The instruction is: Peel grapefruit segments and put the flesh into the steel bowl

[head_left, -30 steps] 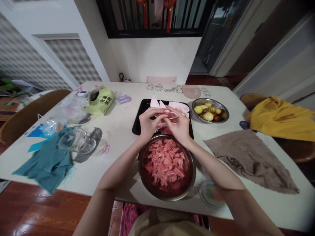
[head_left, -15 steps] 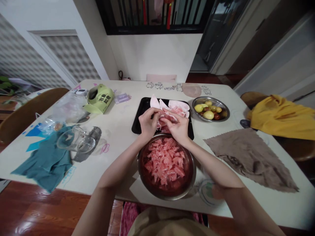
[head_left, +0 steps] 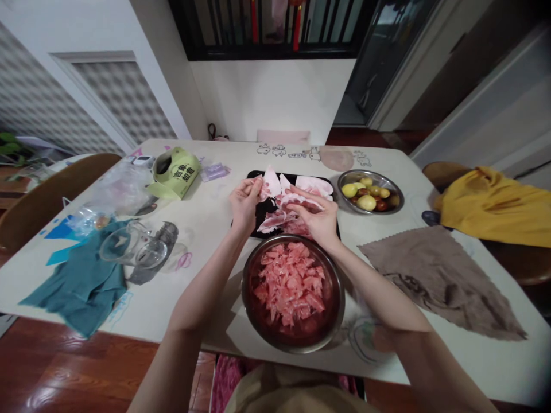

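Over the black tray [head_left: 263, 213], my right hand [head_left: 322, 221] grips a chunk of pomelo [head_left: 300, 201] with pink flesh and white membrane. To its left, my left hand [head_left: 244, 201] is closed in a pinch on a thin pale piece of pomelo membrane [head_left: 263, 189]; its exact outline is blurred. White-pink pomelo peel [head_left: 313, 184] and torn membrane [head_left: 275, 220] lie in the tray. Just below both hands stands a steel bowl [head_left: 249, 310], heaped with loose pink pomelo flesh [head_left: 293, 281].
A smaller steel bowl [head_left: 398, 207] with yellow and reddish-brown fruit stands right of the tray. A brown cloth [head_left: 439, 275] lies at right. On the left are a glass pitcher [head_left: 133, 246], a teal cloth [head_left: 81, 287], a green carton [head_left: 176, 175] and a clear plastic bag [head_left: 124, 186].
My hands were close together over the pomelo chunk. Now my left hand has moved left with a pulled-off piece, and my right hand has shifted slightly right, holding the chunk.
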The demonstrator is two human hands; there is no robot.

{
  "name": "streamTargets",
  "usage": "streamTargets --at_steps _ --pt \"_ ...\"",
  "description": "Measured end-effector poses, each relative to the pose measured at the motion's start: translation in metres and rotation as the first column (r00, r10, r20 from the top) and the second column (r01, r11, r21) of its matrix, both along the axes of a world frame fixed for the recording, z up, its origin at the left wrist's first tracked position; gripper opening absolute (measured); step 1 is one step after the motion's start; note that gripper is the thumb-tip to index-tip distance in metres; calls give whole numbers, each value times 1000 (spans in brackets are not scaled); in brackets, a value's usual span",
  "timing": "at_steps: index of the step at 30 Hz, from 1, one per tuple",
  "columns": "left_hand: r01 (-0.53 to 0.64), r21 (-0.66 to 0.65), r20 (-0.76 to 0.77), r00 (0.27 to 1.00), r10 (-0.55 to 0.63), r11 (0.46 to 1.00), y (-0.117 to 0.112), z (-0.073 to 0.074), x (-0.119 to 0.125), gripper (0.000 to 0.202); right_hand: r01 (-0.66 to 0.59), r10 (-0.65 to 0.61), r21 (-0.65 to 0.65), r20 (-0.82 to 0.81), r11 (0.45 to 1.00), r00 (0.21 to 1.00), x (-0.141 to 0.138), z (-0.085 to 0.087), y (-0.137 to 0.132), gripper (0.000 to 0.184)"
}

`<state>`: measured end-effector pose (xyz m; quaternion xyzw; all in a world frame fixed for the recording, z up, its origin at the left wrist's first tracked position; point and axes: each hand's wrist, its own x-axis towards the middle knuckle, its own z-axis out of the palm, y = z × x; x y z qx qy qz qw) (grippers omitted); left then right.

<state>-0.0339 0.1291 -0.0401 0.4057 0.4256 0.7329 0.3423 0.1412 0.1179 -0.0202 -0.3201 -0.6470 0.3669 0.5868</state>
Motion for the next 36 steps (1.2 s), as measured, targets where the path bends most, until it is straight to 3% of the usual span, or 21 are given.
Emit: streamTargets --at_steps 4,11,24,30,32,36 --pt "34 -44 -320 946 -47 998 2 -3 -12 35 2 -2 -54 4 999 1000 4 1 8 37" --pt "99 -127 -577 802 -154 987 -6 -13 0 10 37 -36 -33 12 999 999 6 -3 14 30" --pt "78 -93 -796 593 -121 993 -9 -11 -1 18 85 -85 -7 27 996 996 13 -9 28 39" --pt "105 -92 -779 612 -137 990 -7 -15 -2 9 67 -65 -14 100 998 993 17 -8 28 37" --pt "109 -78 -760 637 -130 991 -7 -11 1 16 48 -46 -16 111 999 993 18 -6 26 35" --pt "196 -50 -578 794 -188 979 -15 3 11 32 -1 3 -10 189 1000 982 20 -1 22 27"
